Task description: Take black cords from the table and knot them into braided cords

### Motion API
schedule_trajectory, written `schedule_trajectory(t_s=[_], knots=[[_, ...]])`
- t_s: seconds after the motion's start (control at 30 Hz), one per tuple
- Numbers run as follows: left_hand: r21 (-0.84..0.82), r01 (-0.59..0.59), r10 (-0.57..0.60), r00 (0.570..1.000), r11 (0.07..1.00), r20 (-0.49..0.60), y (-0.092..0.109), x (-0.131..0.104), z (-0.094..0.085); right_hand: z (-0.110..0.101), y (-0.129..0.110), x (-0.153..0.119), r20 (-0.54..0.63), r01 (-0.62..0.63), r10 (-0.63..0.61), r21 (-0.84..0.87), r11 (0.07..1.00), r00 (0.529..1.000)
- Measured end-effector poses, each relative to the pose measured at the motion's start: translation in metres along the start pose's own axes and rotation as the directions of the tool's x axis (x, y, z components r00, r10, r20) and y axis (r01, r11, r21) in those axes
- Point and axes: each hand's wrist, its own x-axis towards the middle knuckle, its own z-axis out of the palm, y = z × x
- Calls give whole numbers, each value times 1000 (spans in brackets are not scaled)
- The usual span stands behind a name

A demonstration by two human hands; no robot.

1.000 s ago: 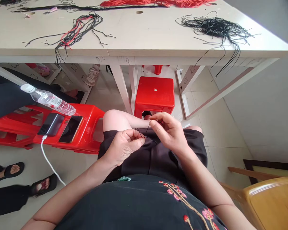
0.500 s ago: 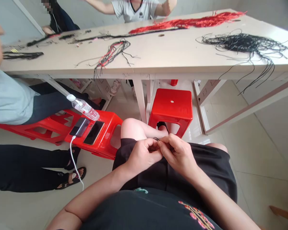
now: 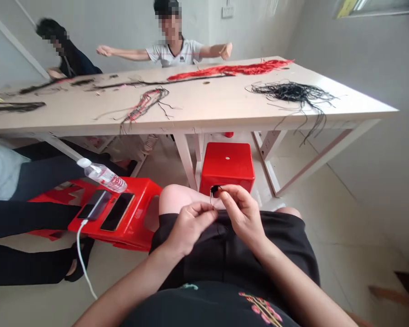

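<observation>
Pinching thin dark cord (image 3: 211,199) in narrowed fingers (image 3: 205,219) of bare left hand (image 3: 192,225) and right hand (image 3: 242,210), above smooth black cloth (image 3: 281,243), before glossy, squarish red plastic stool (image 3: 227,165)

Left hand (image 3: 192,227): at six o'clock, pinching a thin black cord (image 3: 211,200).
Right hand (image 3: 242,210): near half past four, thumb and forefinger together beside the cord; their grip is too small to tell.
Table (image 3: 204,105): black cord bundle (image 3: 295,92) at two, red cord bundle (image 3: 235,69) at one, black-and-red bundle (image 3: 146,104) at ten.
Left red stool (image 3: 141,193): water bottle (image 3: 104,176) at nine, smartphone (image 3: 117,211) past eight.
Co-worker (image 3: 175,52): between eleven and twelve, arms spread wide.
</observation>
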Motion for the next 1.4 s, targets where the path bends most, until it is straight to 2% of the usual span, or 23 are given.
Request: schedule_trajectory(t_s=[0.2,0.43,0.67,0.93,1.03,1.13,1.2,1.4], knots=[[-270,123,-107,992,955,72,6,11,-2,-4,-2,-1,132,-120,101,146,982,986],[-348,167,-148,986,923,82,11,5,1,-4,8,-11,208,-116,83,150,982,975],[-354,170,-152,985,920,78,10,6,1,-4,9,-13,210,-78,61,74,994,976],[-293,61,-64,998,954,-1,6,6,1,-6,4,-12,160,95,-77,-108,990,984],[-228,15,-15,1000,973,2,2,5,2,-6,6,-13,143,72,-62,-64,995,988],[-185,-11,15,1000,983,22,-2,5,2,-5,9,-15,197,3,-10,39,999,980],[-171,-6,13,999,985,35,-2,4,2,-4,9,-16,212,-10,4,26,1000,977],[-151,27,-26,1000,988,13,1,1,4,-6,3,-13,152,138,-116,-144,980,982]])
